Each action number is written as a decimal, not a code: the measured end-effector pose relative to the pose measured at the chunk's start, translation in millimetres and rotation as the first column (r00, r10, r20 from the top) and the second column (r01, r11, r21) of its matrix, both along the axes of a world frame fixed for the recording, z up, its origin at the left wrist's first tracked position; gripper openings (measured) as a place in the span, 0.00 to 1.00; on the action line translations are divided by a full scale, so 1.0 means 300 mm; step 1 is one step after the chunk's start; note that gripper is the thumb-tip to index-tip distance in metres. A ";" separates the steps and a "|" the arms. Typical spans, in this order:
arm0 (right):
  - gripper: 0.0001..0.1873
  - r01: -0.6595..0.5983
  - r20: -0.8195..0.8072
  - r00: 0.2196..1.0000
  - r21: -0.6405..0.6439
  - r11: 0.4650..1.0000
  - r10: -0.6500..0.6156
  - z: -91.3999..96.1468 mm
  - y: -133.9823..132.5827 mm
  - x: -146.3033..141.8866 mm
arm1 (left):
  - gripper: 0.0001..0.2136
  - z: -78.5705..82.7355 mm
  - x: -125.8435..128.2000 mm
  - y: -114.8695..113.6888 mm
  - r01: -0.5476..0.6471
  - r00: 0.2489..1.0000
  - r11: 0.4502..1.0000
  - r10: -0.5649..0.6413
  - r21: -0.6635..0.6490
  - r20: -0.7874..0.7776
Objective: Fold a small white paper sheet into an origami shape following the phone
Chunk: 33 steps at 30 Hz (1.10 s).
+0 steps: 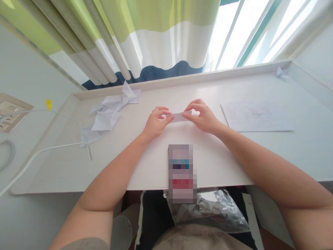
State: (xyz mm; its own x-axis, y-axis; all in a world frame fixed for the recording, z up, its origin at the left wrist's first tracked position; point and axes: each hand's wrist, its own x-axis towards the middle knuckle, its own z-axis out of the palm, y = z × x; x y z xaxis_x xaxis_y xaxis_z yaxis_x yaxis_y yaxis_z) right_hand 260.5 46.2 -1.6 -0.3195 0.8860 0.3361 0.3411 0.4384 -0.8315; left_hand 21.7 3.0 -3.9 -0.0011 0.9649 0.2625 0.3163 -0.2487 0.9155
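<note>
Silver plastic, a crumpled bag (210, 208), sits just below the front edge of the white desk (65, 166). Above it, a pixelated object (182, 173), too blurred to name, lies between the forearms (114, 177) and seems to jut past that edge, so a careless sweep of an arm could knock it down onto the bag. Farther in, the left hand (156, 123) and right hand (201, 117) hold a narrow paper strip (179, 117) up between them, the thumb and fingers (169, 118) of each pressed together on one end, the two hands close but apart. With a piece that slim, a hard pull could tear it, and a loosened pinch could let it slip and fall. Off to the left lies a pile of creased paper (108, 116), a white cable (59, 147) curving just beside it, which could drag a sheet away if tugged. To the right rests a printed sheet (256, 116). Beyond, a small paper fold (281, 71) sits by the desk's far rim, under the striped curtain (156, 38) and bright window (234, 34).
</note>
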 end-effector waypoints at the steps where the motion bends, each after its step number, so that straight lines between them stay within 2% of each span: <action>1: 0.10 -0.011 -0.009 1.000 -0.016 1.000 0.011 0.000 0.000 0.000 | 0.19 -0.003 0.002 0.001 0.030 0.998 0.999 -0.028 -0.035 0.058; 4: 0.13 -0.068 -0.043 0.997 -0.133 0.989 0.063 -0.001 -0.003 -0.003 | 0.24 -0.015 0.014 -0.001 0.121 0.973 0.981 -0.087 -0.150 0.212; 7: 0.13 -0.038 -0.046 0.999 -0.200 0.979 0.029 -0.011 0.001 -0.003 | 0.24 -0.024 0.022 -0.006 0.112 0.976 0.978 -0.075 -0.179 0.203; 10: 0.12 -0.008 -0.006 1.000 -0.168 0.986 0.008 -0.025 0.013 0.001 | 0.18 -0.024 0.021 -0.009 0.072 0.994 0.984 -0.056 -0.163 0.098; 13: 0.13 -0.042 0.029 0.998 -0.134 0.990 0.047 -0.026 0.019 0.007 | 0.17 -0.022 0.016 -0.010 0.071 0.996 0.987 -0.062 -0.141 0.067; 17: 0.14 -0.121 -0.010 0.993 -0.163 0.979 0.121 -0.017 0.007 0.004 | 0.21 -0.022 0.019 -0.008 0.088 0.989 0.987 -0.071 -0.136 0.128; 20: 0.13 -0.146 -0.063 0.989 -0.219 0.965 0.135 -0.012 -0.003 -0.002 | 0.25 -0.021 0.026 -0.008 0.113 0.970 0.984 -0.079 -0.141 0.230; 25: 0.12 -0.131 -0.097 0.989 -0.175 0.976 0.115 0.005 -0.008 -0.001 | 0.27 -0.011 0.033 -0.011 0.152 0.935 0.971 -0.082 -0.182 0.344; 31: 0.12 -0.126 -0.119 0.987 -0.161 0.979 0.108 0.024 -0.017 -0.001 | 0.25 -0.010 0.022 -0.008 0.119 0.971 0.989 -0.097 -0.089 0.220; 33: 0.12 -0.127 -0.133 0.986 -0.166 0.978 0.105 0.025 -0.018 -0.003 | 0.24 -0.009 0.017 -0.010 0.116 0.981 0.989 -0.099 -0.095 0.167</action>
State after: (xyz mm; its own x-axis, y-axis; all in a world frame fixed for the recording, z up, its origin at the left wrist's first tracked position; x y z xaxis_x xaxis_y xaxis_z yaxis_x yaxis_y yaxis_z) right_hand 259.7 40.8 5.9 -0.3892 0.8936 0.2235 0.1870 0.3142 -0.9308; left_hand 26.8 0.0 -6.7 0.0704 0.9837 0.1656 0.1392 -0.1741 0.9748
